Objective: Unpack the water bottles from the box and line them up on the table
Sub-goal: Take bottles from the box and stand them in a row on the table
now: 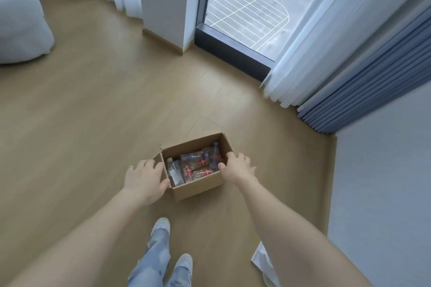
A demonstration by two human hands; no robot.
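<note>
We are looking down at a brown box (198,190). It is sitting on the floor (93,112), just below the middle of the frame, and its top is open. The bottles (194,166) are all lying inside the box, jumbled on top of one another. They are clear, and some are showing red labels. One with a white cap is lying along the left wall of the box.

Our left hand (144,182) is resting against the left side of the box. Its fingers are spread wide and fairly straight, and its thumb is touching the near left corner. Our right hand (238,168) is holding the right wall of the box. Its thumb is hooking over the rim on the inside, and its fingers are curling over the outside. Both bare arms are reaching in from the bottom of the frame.

Between the arms, at the bottom middle, our pale shoes (163,223) and blue jeans (154,261) are showing. At the top of the frame a tall window (245,7) is looking out on a car park far below. White and blue curtains (349,65) are hanging to the right of it. A plain wall (384,182) is filling the right edge. A big white thing (21,18) is sitting in the upper left.
</note>
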